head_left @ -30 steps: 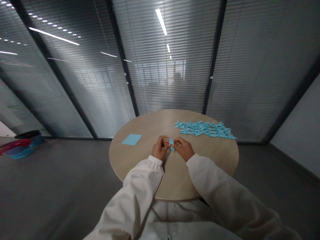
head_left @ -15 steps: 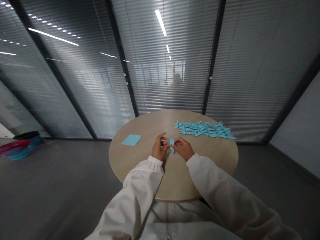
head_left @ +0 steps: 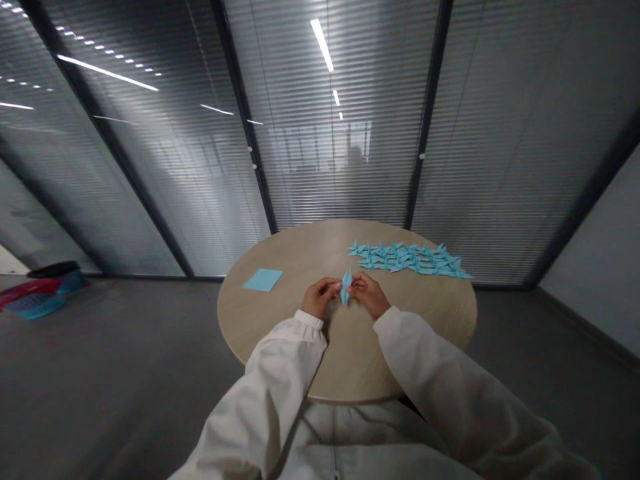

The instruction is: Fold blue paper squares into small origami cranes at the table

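Between my two hands, just above the table, is a small folded blue paper, slim and pointed at both ends. My left hand pinches its left side with thumb and forefinger, the other fingers curled in. From the right, my right hand grips the same paper between thumb and fingertips. Several folded blue paper cranes lie in close rows beyond my right hand. A flat blue paper sheet rests on the table to the left of my left hand.
The round wooden table stands right in front of me. Behind it rises a glass partition with blinds. Plastic baskets sit on the floor at far left.
My left hand's raised fingers have curled down toward the paper. The folded paper has turned slightly, its upper tip now higher and tilted a little to the right.
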Demonstrator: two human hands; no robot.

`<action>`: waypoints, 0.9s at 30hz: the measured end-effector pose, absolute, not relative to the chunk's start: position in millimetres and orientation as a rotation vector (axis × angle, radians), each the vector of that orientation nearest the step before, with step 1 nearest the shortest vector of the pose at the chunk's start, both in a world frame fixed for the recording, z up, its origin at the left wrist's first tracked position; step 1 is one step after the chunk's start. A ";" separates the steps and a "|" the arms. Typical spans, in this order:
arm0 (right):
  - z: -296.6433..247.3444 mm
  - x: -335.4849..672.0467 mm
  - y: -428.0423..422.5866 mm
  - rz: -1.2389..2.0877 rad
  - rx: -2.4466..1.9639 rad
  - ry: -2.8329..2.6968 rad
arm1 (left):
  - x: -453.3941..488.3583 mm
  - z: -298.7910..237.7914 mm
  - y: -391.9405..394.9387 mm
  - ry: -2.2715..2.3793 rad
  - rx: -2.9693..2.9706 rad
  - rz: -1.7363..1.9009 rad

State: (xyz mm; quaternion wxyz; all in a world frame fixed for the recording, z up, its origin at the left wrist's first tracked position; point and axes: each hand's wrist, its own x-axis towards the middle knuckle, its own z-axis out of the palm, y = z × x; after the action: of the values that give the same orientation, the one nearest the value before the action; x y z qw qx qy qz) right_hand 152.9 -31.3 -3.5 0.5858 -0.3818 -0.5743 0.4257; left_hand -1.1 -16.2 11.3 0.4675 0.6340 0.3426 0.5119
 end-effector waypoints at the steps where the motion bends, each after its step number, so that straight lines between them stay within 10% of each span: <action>1: -3.7 153.6 -30.8 1.027 -0.874 -1.322 | -1.2 12.1 -16.2 0.812 1.536 1.240; 27: -1.1 154.1 -37.7 1.293 -0.711 -1.278 | -1.9 9.9 -15.6 0.704 1.183 1.062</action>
State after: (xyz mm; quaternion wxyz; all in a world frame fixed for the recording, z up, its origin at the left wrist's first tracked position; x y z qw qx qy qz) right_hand 154.1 -37.7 -1.1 0.5605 -0.3018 -0.5422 0.5485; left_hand -1.9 -15.6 9.9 0.6454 0.5197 0.3094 0.4665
